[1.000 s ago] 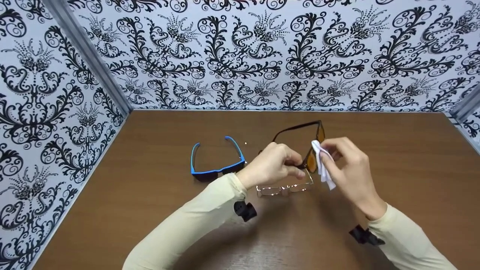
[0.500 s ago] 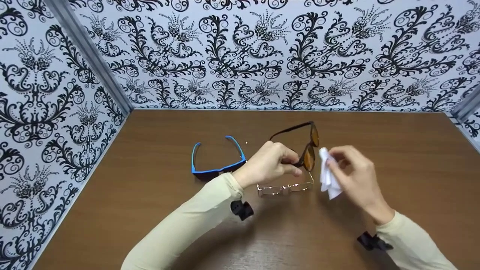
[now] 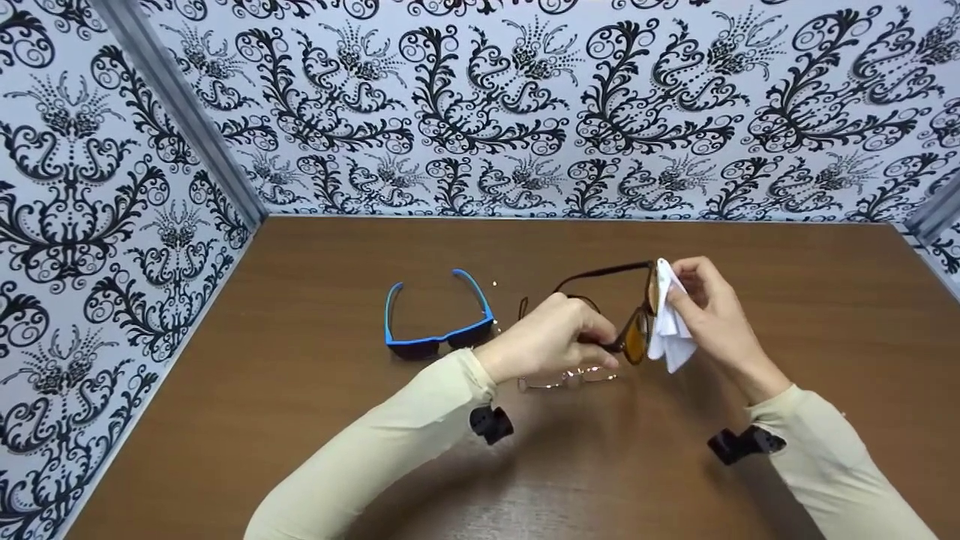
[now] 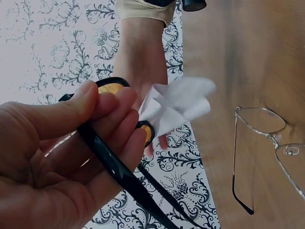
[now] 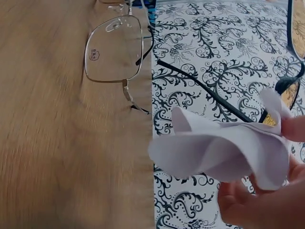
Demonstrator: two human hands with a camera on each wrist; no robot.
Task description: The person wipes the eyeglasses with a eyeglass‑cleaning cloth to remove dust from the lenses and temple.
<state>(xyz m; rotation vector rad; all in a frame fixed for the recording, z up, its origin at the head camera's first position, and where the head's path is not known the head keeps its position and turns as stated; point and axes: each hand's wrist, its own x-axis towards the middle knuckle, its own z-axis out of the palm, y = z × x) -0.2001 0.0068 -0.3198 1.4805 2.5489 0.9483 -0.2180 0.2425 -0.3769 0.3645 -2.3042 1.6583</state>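
My left hand (image 3: 559, 334) pinches black-framed sunglasses (image 3: 635, 343) with amber lenses near one hinge, holding them above the table with the arms spread. In the left wrist view, thumb and fingers close round the dark temple arm (image 4: 113, 164). A crumpled white cloth (image 3: 673, 324) is gripped between the thumb and fingers of my right hand (image 3: 716, 319). The cloth lies against the far lens, partly covering it. Several folds of it hang loose in the right wrist view, where the sunglasses are cut off by the right edge.
Thin metal-rimmed clear glasses (image 3: 574, 379) rest on the brown table (image 3: 315, 300) below the left hand, partly hidden by it. Blue-framed sunglasses (image 3: 442, 337) with dark lenses lie to the left, arms pointing back. Patterned white walls (image 3: 525, 112) bound the table behind and left.
The right hand first drew the cloth away to the right, then brought it up onto the far lens. The sunglasses shifted slightly left, then right and a little lower with the left hand.
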